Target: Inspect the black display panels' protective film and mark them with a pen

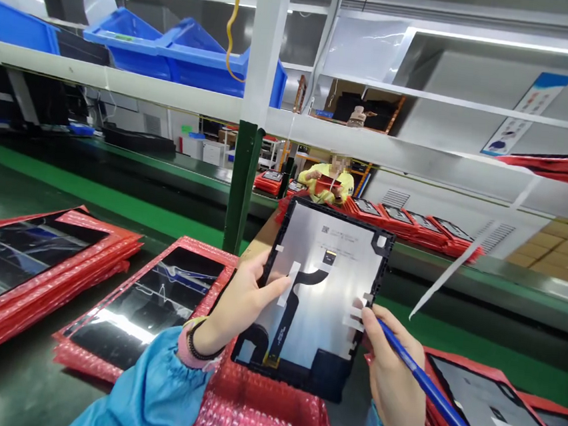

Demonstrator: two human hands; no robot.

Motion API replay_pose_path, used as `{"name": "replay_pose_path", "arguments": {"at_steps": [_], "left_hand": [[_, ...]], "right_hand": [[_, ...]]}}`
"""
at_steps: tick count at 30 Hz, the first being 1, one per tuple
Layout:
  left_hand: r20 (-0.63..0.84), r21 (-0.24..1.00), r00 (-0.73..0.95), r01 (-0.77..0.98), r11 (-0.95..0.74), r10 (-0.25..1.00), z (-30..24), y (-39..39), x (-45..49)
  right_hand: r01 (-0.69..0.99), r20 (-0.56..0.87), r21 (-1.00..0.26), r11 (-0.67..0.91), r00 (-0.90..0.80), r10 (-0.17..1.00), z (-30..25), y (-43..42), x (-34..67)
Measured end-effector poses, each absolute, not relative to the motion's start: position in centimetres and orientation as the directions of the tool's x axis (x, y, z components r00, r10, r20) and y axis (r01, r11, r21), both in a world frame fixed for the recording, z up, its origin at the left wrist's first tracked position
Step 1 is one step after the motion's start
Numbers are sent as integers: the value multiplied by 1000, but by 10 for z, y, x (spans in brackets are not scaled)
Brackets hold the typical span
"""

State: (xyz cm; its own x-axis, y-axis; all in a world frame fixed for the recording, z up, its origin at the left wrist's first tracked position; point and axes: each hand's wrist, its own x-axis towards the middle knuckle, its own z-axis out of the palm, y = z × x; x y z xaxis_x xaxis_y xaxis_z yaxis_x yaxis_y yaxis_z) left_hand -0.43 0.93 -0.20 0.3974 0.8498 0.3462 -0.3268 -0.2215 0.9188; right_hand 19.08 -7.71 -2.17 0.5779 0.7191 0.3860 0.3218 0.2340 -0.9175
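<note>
A tablet screen (325, 311) is raised in front of me, its silver back with black flex cables and white tape strips turned my way. My left hand (235, 302) grips its left edge, thumb lying over the back. At the lower right edge, my right hand (396, 371) pinches the screen between thumb and fingers. A blue pen (432, 391) is tucked in that same hand, slanting down to the right. Below the screen lies a red bubble-wrap bag (264, 415). Fingers behind the screen are hidden.
Black glass screens on red bubble bags (149, 300) lie at left, beside a taller stack (41, 283). More screens, silver side up (491, 407), lie at right. A green post (243, 189) rises ahead. Blue bins (179, 52) sit overhead. A co-worker (327, 180) stands across the line.
</note>
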Motion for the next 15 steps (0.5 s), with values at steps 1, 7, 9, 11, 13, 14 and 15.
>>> {"name": "replay_pose_path", "arguments": {"at_steps": [1, 7, 9, 11, 13, 14, 15], "left_hand": [[345, 922, 381, -309, -234, 858, -1, 9, -6], [522, 851, 255, -96, -516, 814, -2, 5, -11], [620, 764, 264, 12, -646, 739, -6, 5, -10], [736, 618, 314, 52, -785, 600, -10, 7, -8], [848, 401, 381, -8, -916, 368, -14, 11, -5], [883, 279, 405, -45, -959, 238, -16, 14, -3], [898, 161, 424, -70, -984, 116, -17, 17, -2]], "right_hand": [[245, 359, -933, 263, 588, 725, -23, -77, 191], [-65, 311, -885, 461, 654, 690, -19, -77, 192], [-124, 269, -881, 456, 662, 700, -18, -77, 191], [-242, 199, -880, 409, 594, 779, -18, -77, 189], [-397, 118, -865, 306, 431, 895, -19, -79, 189], [-458, 84, -854, 245, 343, 935, -20, -80, 190], [-499, 62, -844, 200, 278, 958, -22, -82, 191]]}}
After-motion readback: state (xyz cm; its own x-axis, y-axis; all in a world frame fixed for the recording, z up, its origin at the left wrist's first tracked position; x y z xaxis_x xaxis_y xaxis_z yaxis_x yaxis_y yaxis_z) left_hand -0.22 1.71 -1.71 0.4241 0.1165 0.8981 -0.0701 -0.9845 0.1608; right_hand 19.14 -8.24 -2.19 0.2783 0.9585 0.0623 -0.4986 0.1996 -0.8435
